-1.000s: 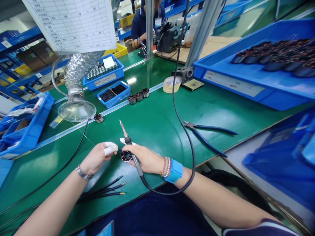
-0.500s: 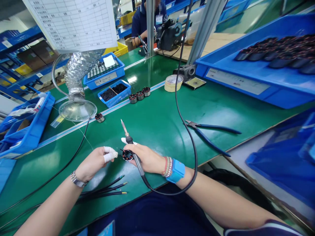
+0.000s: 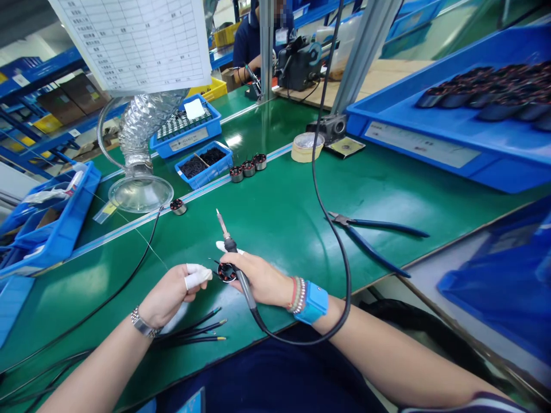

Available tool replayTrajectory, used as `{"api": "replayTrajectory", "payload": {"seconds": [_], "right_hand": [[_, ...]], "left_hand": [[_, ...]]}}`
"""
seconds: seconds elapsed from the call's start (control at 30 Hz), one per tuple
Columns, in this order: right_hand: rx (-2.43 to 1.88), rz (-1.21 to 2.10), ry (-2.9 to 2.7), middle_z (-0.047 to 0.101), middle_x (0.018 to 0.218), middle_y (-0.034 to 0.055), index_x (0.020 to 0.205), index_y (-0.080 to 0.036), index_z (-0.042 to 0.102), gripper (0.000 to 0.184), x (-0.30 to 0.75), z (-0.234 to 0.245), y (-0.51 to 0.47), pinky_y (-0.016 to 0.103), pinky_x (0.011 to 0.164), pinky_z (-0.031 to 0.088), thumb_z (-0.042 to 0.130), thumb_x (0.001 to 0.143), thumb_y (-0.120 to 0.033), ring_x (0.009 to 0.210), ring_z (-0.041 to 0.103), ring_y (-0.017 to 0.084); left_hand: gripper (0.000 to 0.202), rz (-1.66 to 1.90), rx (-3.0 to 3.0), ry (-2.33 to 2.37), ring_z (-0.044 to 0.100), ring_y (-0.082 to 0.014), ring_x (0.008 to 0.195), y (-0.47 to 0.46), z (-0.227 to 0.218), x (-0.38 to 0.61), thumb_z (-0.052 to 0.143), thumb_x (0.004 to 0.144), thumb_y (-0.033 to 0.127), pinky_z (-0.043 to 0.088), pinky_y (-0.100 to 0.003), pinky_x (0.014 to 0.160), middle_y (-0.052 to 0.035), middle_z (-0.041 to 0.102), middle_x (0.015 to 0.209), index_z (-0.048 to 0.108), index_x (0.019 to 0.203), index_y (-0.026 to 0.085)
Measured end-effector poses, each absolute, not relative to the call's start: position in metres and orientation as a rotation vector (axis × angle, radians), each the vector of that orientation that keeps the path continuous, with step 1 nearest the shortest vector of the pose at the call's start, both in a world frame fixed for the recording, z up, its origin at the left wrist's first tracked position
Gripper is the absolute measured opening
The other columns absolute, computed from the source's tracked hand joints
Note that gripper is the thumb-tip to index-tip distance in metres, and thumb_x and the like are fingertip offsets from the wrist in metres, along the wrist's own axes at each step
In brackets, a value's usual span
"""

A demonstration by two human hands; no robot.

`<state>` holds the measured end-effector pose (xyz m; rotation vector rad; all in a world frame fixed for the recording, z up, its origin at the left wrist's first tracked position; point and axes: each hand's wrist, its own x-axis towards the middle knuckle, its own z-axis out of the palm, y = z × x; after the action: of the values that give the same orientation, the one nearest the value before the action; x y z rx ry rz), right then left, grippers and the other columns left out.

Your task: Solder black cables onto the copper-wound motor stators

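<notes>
The left hand [image 3: 166,297] has its fingers curled in narrow and drawn together, with white finger cots [image 3: 193,275] on the tips; a fine wire [image 3: 148,244] runs toward them, but whether they pinch it is too thin to tell. The right hand [image 3: 258,280] is closed around a soldering iron [image 3: 239,276], whose long axis slants up and away from the person, with the bare tip [image 3: 221,222] pointing toward the far side of the green bench mat [image 3: 275,241]. A wound motor stator [image 3: 226,272] sits just under the right hand's fingers, just beside the left fingertips, with short leads sticking out; whether it rests on the mat cannot be told. The iron's black cord [image 3: 331,244] loops up past a blue wrist strap [image 3: 312,303]. Three more stators [image 3: 247,168] stand beside a small blue bin [image 3: 204,165] of black pieces, and a fourth stator [image 3: 178,206] lies apart. A large blue tray [image 3: 447,135] at upper right holds rows of wound parts, and a blue mesh-lined tray [image 3: 185,133] sits farther back. Black leads with gold tips [image 3: 191,334] lie near the left wrist, and blue-handled pliers [image 3: 370,238] lie on the right.
</notes>
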<state>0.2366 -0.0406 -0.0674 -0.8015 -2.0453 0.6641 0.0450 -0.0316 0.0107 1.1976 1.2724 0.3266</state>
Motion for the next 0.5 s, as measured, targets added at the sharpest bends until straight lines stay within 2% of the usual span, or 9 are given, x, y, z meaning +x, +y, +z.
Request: {"api": "replayTrajectory", "payload": {"seconds": [0.17,0.33,0.43,0.5], "right_hand": [[-0.812,0.634,-2.051,0.053,0.090,0.0057,0.112,-0.019,0.040,0.040,0.237,-0.069,-0.041,0.028,0.070,0.047,0.057,0.076,-0.013,0.075,0.052,0.015],[-0.788,0.606,-2.031,0.054,0.095,0.0080,0.115,-0.019,0.039,0.041,0.238,-0.073,-0.041,0.031,0.074,0.048,0.056,0.078,-0.015,0.082,0.054,0.017],[-0.790,0.608,-2.018,0.054,0.103,0.0098,0.115,-0.019,0.040,0.040,0.239,-0.076,-0.042,0.033,0.078,0.048,0.055,0.079,-0.016,0.088,0.056,0.019],[-0.820,0.628,-2.027,0.056,0.105,0.0094,0.115,-0.020,0.041,0.038,0.240,-0.077,-0.043,0.033,0.078,0.050,0.054,0.080,-0.018,0.089,0.058,0.019]], "left_hand": [[0.034,0.291,1.212,1.262,0.017,-0.0057,0.047,-0.035,0.014,0.050,0.061,0.069,0.043,0.012,-0.024,0.046,0.0071,0.029,0.049,0.049,0.057,0.013],[0.027,0.348,1.206,1.197,0.022,-0.0054,0.049,-0.036,0.005,0.053,0.062,0.068,0.036,0.013,-0.023,0.047,0.0046,0.038,0.056,0.051,0.062,0.013],[0.025,0.421,1.262,1.159,0.028,-0.0066,0.050,-0.040,-0.001,0.052,0.057,0.072,0.036,0.020,-0.022,0.048,0.0030,0.042,0.060,0.051,0.065,0.013],[0.025,0.392,1.461,1.216,0.038,-0.0093,0.055,-0.046,-0.004,0.048,0.052,0.077,0.037,0.029,-0.023,0.053,0.0005,0.049,0.064,0.055,0.069,0.014]]}}
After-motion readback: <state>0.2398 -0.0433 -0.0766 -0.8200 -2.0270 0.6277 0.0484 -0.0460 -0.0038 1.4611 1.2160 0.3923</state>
